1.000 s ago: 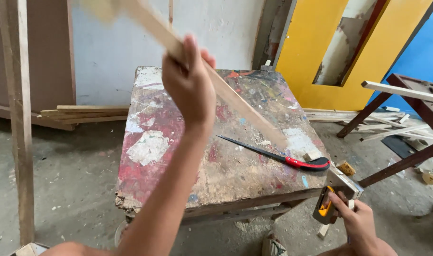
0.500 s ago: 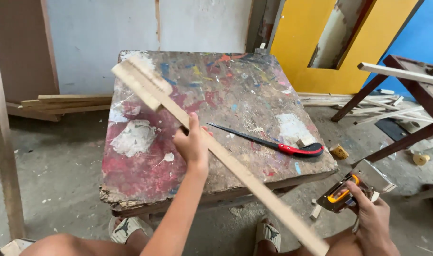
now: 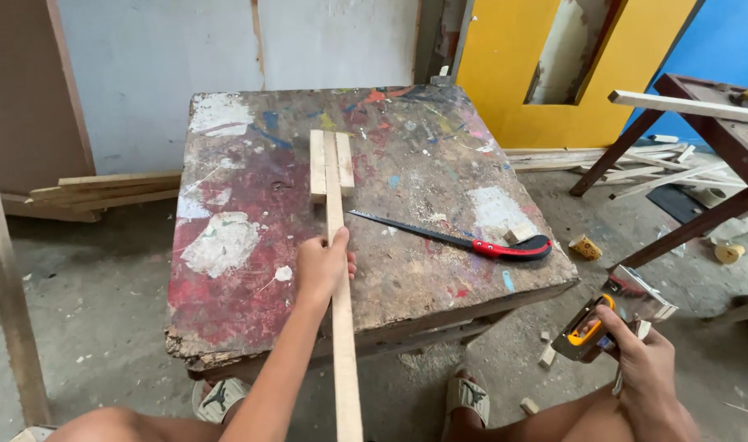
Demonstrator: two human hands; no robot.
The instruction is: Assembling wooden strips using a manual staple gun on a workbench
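The left hand [image 3: 323, 266] is wrapped around a long pale wooden strip [image 3: 338, 270] with two short blocks fixed either side of its far end, its fingers closed on the wood about midway along. The strip lies flat on the paint-splashed, chipped wooden counter [image 3: 227, 286], running from twelve o'clock, where the blocked end [image 3: 331, 164] rests near the counter's middle, down to six o'clock, where the near end overhangs the front edge and hangs unsupported above the person's knees. At roughly three o'clock from that hand a narrow handsaw with a red and black handle [image 3: 460, 236] lies on the counter, blade pointing back toward the strip, close beside it but not touching; a small wooden offcut [image 3: 517, 235] sits just by the handle. Off the counter at four o'clock, the right hand [image 3: 648, 368] has its fingers shut around a grey and yellow staple gun [image 3: 599, 323], held low over the concrete floor [image 3: 87, 327]. To my eye the risk lies in that overhang: so much of the strip hangs past the edge that a loosened grip could let it tip and slide floorward. The saw's teeth also lie near enough that a sideways shove of the strip could drag the left hand into them.
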